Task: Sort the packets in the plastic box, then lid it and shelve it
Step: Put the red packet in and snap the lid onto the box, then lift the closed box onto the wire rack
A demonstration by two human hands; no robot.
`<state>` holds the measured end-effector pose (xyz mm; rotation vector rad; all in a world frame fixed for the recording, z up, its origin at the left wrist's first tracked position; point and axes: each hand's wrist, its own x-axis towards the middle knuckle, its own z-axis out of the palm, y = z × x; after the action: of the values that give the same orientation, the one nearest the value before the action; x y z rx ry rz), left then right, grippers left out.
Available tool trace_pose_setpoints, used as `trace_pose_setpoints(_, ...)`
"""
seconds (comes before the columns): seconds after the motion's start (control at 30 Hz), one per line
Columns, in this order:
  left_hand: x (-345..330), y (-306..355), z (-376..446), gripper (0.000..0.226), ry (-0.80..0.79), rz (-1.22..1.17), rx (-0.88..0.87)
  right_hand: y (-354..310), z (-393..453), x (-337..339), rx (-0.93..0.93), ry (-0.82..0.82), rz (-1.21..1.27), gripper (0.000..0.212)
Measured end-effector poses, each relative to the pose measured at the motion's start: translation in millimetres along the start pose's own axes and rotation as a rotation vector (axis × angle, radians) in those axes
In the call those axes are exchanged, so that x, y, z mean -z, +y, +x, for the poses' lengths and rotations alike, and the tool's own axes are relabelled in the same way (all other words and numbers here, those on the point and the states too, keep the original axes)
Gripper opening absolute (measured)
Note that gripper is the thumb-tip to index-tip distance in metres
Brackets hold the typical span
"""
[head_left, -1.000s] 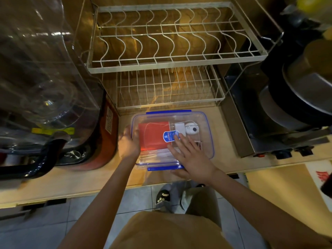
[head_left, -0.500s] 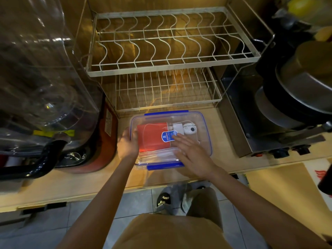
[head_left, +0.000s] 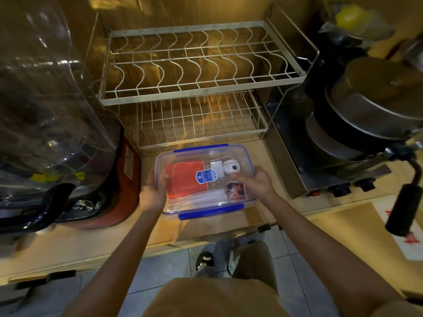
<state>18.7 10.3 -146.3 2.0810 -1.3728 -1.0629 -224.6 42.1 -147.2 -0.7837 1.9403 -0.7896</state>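
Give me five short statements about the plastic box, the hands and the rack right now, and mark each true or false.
1. The lid sits on the plastic box. True.
2. The left hand holds the box's left side and the right hand its right side. True.
3. The box stands on the upper tier of the wire rack. False: it is on the counter in front of the rack.
4. A red packet shows inside the box. True.
5. The lid's edge clips are green. False: the near clip and the far one are blue.
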Motion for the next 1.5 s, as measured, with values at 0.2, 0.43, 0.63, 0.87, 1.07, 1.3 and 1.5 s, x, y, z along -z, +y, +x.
trace_pose_setpoints(0.2, 13, 1, 3, 0.053, -0.084, 0.007, 0.008, -7, -9, 13, -0.052, -0.071, -0.048, 0.062)
trace_pose_setpoints(0.43, 43, 26, -7, 0.049, -0.151, 0.026, 0.010, -40, -34, 54, 0.019, -0.175, -0.205, 0.029)
trace_pose_setpoints(0.63, 83, 83, -36, 0.045, -0.348, 0.084, -0.037, -77, -49, 91, 0.092, -0.049, -0.272, 0.033)
trace_pose_setpoints(0.87, 137, 141, -81, 0.019, -0.298, 0.155, -0.376, -135, -84, 141, 0.248, -0.007, -0.310, 0.043)
trace_pose_setpoints(1.07, 184, 184, -99, 0.050, -0.154, 0.059, -0.474, -184, -112, 167, 0.359, 0.040, -0.171, 0.052)
trace_pose_setpoints(1.3, 198, 218, -103, 0.061, -0.034, -0.040, -0.549, -236, -111, 165, 0.501, 0.124, 0.075, 0.041)
trace_pose_setpoints(1.5, 173, 230, -82, 0.056, 0.021, -0.040, -0.530, -246, -80, 135, 0.518, 0.097, 0.155, 0.037)
